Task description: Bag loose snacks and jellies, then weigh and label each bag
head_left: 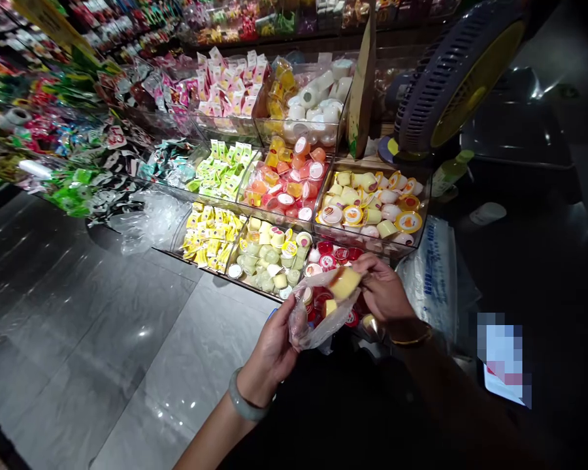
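My left hand (276, 343), with a bangle on its wrist, is closed on the rim of a clear plastic bag (318, 336). The bag's mouth is spread over the front right bin. At the far side of the bag, my right hand (385, 290) pinches a pale yellow pudding cup (345, 283) with a brownish layer, slightly blurred. Whether these fingers also grip the bag's edge I cannot tell. Another yellow cup (329, 307) shows in or behind the see-through bag. Red-lidded jelly cups (327, 261) lie in the bin just beyond and below my hands.
Clear bins hold green and cream cups (269, 258), orange-red jelly cups (289, 179), white-and-yellow cups (372, 202) and yellow packets (210, 235). A fan (455, 85) stands at the back right. Plastic bags (431, 281) hang at the right, above a lit phone-like screen (504, 359).
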Demonstrator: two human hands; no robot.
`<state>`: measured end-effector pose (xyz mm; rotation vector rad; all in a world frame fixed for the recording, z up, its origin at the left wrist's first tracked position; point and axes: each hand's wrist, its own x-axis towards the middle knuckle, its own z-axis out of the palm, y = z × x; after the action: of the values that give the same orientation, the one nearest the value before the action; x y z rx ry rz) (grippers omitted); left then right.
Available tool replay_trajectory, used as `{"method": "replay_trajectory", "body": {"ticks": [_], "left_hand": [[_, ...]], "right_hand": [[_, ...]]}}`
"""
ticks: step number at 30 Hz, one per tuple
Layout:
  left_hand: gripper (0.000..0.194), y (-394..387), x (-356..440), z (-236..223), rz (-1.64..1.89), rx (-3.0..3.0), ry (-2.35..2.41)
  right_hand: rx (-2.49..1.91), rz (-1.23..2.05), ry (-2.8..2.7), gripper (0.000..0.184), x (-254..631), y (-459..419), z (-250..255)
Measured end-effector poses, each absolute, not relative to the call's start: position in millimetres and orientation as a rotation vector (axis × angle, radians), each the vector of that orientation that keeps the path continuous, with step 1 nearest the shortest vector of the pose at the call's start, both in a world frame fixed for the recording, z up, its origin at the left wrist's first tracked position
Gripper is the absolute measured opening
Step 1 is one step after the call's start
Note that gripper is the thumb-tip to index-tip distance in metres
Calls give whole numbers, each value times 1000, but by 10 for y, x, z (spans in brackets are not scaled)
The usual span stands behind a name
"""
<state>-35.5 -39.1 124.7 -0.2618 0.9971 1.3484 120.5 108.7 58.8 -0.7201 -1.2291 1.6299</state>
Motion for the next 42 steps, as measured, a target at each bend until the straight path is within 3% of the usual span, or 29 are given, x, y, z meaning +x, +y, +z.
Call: {"method": "replay_trajectory", "body": {"ticks": [6,11,14,19,23,32,42], "left_hand": [[12,-381,-398,1255,1410,-251,995],[16,-374,-413,1296,1388,-239,982],[20,-373,-389,1318,1380,-231,992],[18,-365,-354,1340,1384,-245,992],[13,-371,-352,1352,1379,-245,1012],[16,-410,-327,1341,1385,-264,1057],[13,-431,-339,1300,1417,-258,1018]], "right_hand": [[-697,1230,-1759,14,1065,793,665],[-1238,1091,-1614,19,1707,1164,343],[-1554,997,-1837,23,2102,1392,9],[-1617,571,-2420,22,2157,1376,-312],[-1693,369,-2549,36,1875,1275,-367],[-1934,424,-2522,49,1496,1495,-473],[-1816,794,-2187,41,1698,1641,-482]]}}
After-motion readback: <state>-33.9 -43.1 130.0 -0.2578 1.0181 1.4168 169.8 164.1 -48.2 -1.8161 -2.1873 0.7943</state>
